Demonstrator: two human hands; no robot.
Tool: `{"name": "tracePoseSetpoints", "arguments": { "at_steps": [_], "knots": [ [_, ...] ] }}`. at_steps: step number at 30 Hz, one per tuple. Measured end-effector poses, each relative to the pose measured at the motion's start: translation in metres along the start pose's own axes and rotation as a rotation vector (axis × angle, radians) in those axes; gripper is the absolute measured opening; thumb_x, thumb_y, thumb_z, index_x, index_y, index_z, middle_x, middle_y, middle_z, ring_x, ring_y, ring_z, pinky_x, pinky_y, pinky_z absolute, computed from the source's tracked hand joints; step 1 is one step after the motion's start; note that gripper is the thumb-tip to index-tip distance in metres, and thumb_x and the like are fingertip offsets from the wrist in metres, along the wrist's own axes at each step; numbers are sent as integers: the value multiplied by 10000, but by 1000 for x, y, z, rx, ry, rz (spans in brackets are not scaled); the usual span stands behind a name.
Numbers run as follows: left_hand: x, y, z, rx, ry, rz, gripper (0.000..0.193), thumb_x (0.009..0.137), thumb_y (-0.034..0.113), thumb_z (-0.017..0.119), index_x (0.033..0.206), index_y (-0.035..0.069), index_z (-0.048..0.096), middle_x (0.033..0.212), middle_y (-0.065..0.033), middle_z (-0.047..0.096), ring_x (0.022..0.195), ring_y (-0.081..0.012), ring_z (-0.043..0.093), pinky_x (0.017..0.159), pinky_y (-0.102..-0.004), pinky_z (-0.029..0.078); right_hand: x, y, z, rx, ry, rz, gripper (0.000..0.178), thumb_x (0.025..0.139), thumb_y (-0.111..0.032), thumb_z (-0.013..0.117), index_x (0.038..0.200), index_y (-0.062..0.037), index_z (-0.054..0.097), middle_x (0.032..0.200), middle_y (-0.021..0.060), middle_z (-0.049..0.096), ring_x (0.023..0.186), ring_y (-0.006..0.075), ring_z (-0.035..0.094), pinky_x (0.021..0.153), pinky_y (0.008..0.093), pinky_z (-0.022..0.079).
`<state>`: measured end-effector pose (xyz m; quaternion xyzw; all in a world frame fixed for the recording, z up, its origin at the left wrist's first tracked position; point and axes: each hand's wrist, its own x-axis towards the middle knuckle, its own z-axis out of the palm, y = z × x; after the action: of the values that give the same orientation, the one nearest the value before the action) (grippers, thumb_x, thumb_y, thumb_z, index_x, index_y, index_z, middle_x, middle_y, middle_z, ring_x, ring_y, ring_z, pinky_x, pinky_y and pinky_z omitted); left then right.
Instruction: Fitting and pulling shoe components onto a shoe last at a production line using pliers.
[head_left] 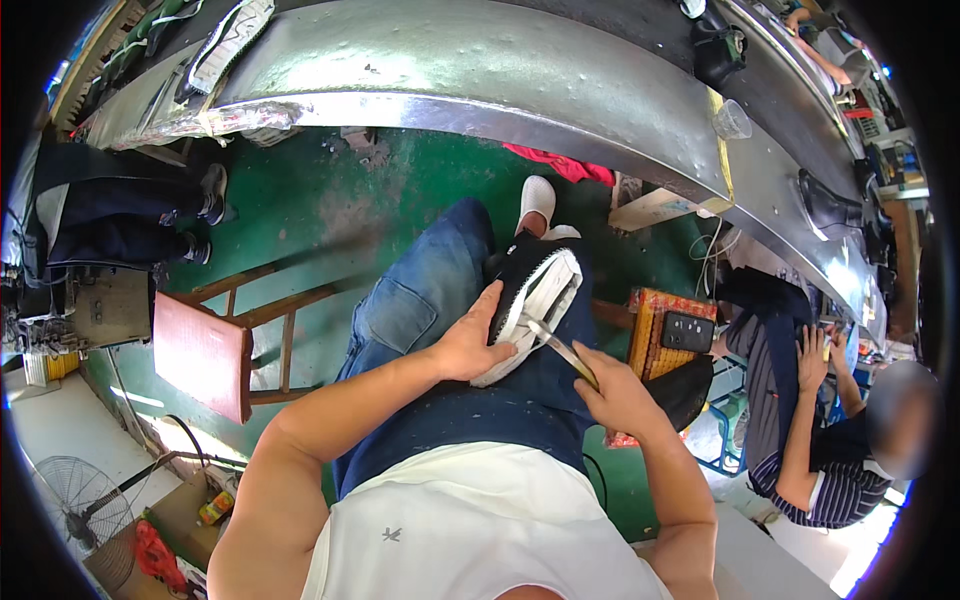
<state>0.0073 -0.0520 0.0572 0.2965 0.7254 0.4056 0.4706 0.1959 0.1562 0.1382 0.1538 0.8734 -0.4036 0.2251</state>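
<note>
The left hand [472,338] has its thumb parted from the fingers and clasps the left flank of a dark shoe [538,299], thumb over the near part, fingers along the side. The right hand [612,392] is curled round the handle of a hammer-like hand tool [563,350], whose metal head lies over the shoe's near half; whether it touches cannot be told.

The shoe is on the lap, along the right thigh [578,328], its long axis running away from the body and slightly right. It lies up and to the left of the right fingers; the left hand is nearer, in contact. It seems to lie sole up: a white toothed rim, a whitish middle, a dark band along the right side.

Beyond, a stool [200,352] stands to the left and a black case [688,332] rests on a slatted seat [648,345] to the right. Ahead runs a metal bench [450,72], another shoe [230,47] near its left end.
</note>
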Motion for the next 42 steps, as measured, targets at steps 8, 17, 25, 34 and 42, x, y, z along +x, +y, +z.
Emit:
{"name": "tracePoseSetpoints", "arguments": {
  "at_steps": [8,17,25,34,42],
  "knots": [
    [-2,-11,-4,-11,-3,-2,1035,884,257,727,1600,-69,54,1665,-275,157,1553,-359,203,1264,-348,198,33,-27,-23,-353,-4,-134,595,896,-76,649,1424,108,446,1291,299,590,1200,434,584,1042,471,470],
    [3,-40,-12,-1147,-31,-86,682,1094,399,383,1599,-35,239,1604,-163,386,1442,-231,403,1195,-321,298,75,-42,-22,-270,-273,-39,298,941,-255,640,1041,20,587,959,268,688,936,460,665,826,543,515],
    [37,-24,9,-273,515,-269,614,1116,459,284,1453,8,532,1361,-253,629,1322,-353,566,1108,-389,418,65,-9,82,-48,344,-126,420,916,-234,686,1249,-8,565,1045,241,668,980,434,657,832,496,528],
    [39,-26,15,-46,548,-108,492,1096,365,362,1433,62,557,1290,-292,631,1240,-460,577,1064,-481,461,69,15,8,-249,294,-294,517,918,-160,652,1377,24,500,1195,273,648,1102,448,632,946,494,510],
    [27,-16,9,342,297,146,564,1065,263,453,1602,179,302,1538,-350,362,1107,-519,628,990,-485,531,75,65,20,-150,274,-17,265,939,-154,651,1168,-33,597,980,173,705,872,362,694,814,447,559]
  ]
}}
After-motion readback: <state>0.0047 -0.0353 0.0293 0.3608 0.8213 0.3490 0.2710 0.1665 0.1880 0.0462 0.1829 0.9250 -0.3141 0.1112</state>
